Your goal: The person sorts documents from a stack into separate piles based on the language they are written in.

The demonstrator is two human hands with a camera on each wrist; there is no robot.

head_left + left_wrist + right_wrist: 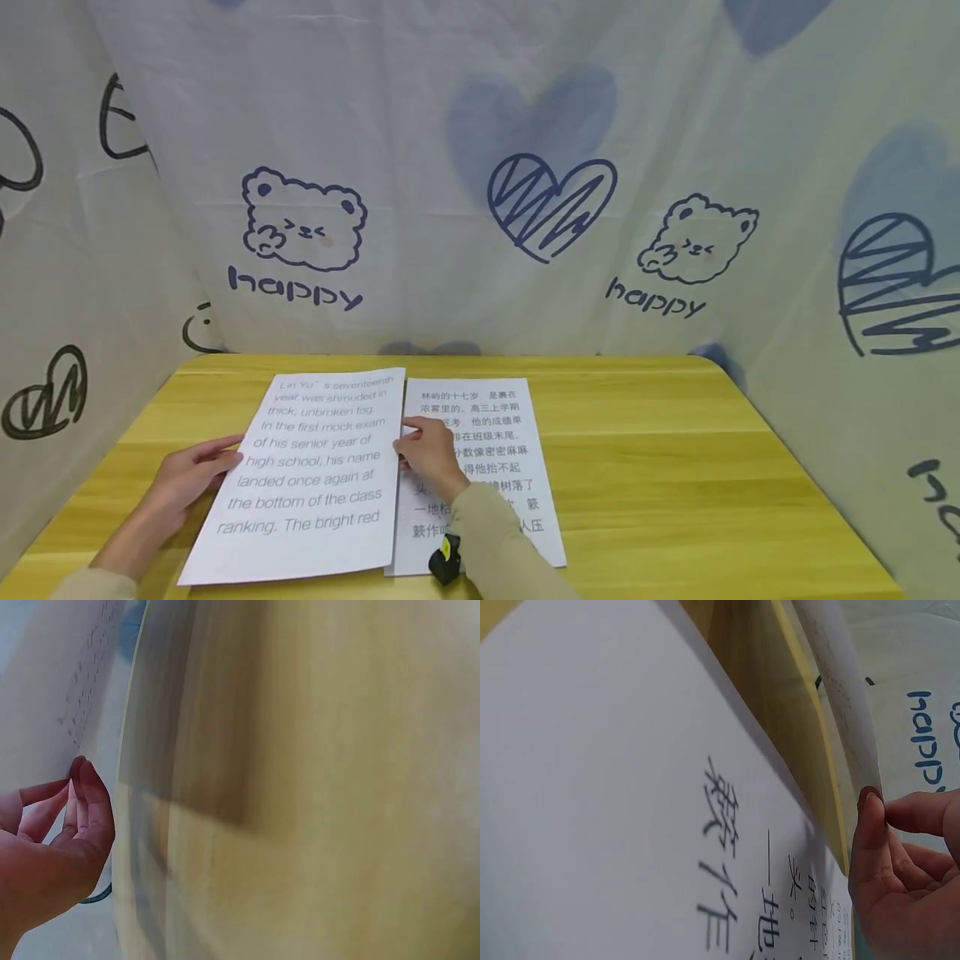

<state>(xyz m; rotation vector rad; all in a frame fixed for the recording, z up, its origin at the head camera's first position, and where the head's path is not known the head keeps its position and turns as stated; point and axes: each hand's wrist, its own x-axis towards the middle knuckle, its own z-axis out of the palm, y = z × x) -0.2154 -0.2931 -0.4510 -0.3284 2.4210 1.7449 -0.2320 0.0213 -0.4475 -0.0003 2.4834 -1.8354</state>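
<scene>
A white sheet of paper with printed English text (315, 475) is held up off the table by both hands. My left hand (187, 475) pinches its left edge between thumb and fingers, and the left wrist view shows this left hand (67, 825) with the sheet (45, 690) rising above it. On the opposite edge, my right hand (433, 450) pinches the same sheet. A second sheet with printed Chinese text (487, 467) lies flat on the table, partly covered by the right hand and forearm. In the right wrist view, the right hand's (907, 877) thumb and fingertip meet at the raised sheet's edge (847, 697).
Both sheets are over a yellow wood-grain table (675, 475). White cloth (427, 250) printed with hearts and bears hangs behind it and along both sides. A small black device with a yellow mark (446, 558) sits at the right wrist.
</scene>
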